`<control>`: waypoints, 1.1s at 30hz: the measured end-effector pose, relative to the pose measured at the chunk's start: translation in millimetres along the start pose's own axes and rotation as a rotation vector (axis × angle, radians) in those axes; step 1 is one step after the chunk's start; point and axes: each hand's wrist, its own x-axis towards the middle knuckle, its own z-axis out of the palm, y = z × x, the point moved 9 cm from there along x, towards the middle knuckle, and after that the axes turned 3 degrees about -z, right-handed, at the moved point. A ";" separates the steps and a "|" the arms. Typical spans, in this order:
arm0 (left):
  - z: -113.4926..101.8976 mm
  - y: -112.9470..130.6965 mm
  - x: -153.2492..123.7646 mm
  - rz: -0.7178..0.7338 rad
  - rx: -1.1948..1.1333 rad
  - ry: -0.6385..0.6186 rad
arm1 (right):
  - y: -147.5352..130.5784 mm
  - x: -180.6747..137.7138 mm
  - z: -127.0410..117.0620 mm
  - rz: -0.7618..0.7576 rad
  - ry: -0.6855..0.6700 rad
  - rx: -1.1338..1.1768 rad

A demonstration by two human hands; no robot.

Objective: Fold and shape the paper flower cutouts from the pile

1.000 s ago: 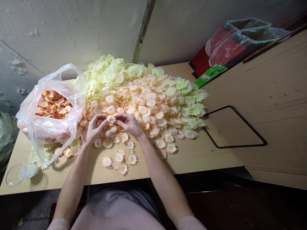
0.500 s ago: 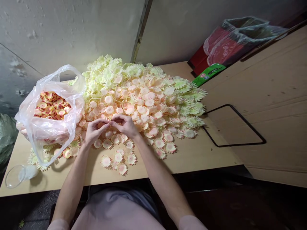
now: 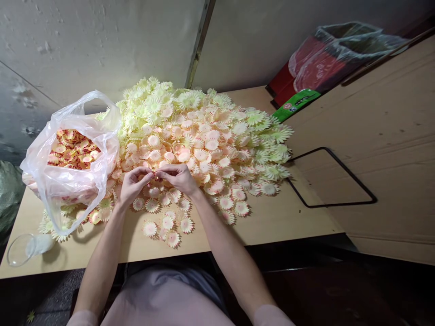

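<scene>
A big heap of cream and pink paper flowers (image 3: 204, 136) covers the middle of the wooden table (image 3: 288, 217). My left hand (image 3: 132, 184) and my right hand (image 3: 179, 177) meet fingertip to fingertip at the heap's near edge. Both hands are closed in a pinch on a small flower piece (image 3: 155, 173) that their fingers mostly hide. Several loose flowers (image 3: 168, 224) lie on the table just below my hands.
A clear plastic bag (image 3: 68, 158) holding red and yellow flowers stands at the left. A clear cup (image 3: 20, 249) lies at the table's near left corner. A black wire frame (image 3: 333, 181) rests to the right. Red bags in plastic (image 3: 326, 59) and a green box (image 3: 295, 104) sit at the back right.
The flower that showed between my fingertips is now folded in and mostly hidden. Both hands have closed tighter together and stayed at the same spot.
</scene>
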 end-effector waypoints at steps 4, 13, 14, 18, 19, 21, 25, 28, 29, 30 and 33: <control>-0.7 0.2 -0.6 -0.009 0.026 0.011 | -4.7 -0.4 2.3 -0.008 -0.024 -0.029; 1.9 1.4 -0.6 0.001 0.019 0.002 | -4.5 -1.0 3.7 -0.004 -0.025 -0.086; 2.3 1.0 -0.4 0.000 0.025 -0.001 | -2.7 -1.2 3.1 -0.001 -0.016 -0.088; 2.6 -0.8 0.7 -0.011 0.042 -0.009 | -0.2 -1.9 2.2 -0.023 -0.003 -0.105; 2.7 -1.4 0.9 -0.015 0.041 -0.013 | -0.4 -2.0 2.2 -0.028 -0.002 -0.107; 2.9 -2.1 1.1 -0.021 0.029 -0.023 | -0.1 -2.0 1.1 -0.021 0.010 -0.096; -0.1 -1.8 1.3 -0.022 0.005 0.001 | 1.0 -2.0 -1.0 0.006 0.039 -0.057; -0.1 0.1 1.3 -0.013 0.029 0.007 | 3.4 -2.4 1.1 0.006 0.027 -0.048; 0.7 0.8 1.2 -0.008 0.045 0.002 | 4.4 -2.7 2.0 0.007 0.019 -0.057; 1.6 1.4 1.1 -0.003 0.063 -0.005 | 5.5 -3.0 2.7 0.010 0.013 -0.070; 3.2 2.2 0.6 0.001 0.088 -0.017 | 6.1 -3.8 1.8 0.026 0.016 -0.099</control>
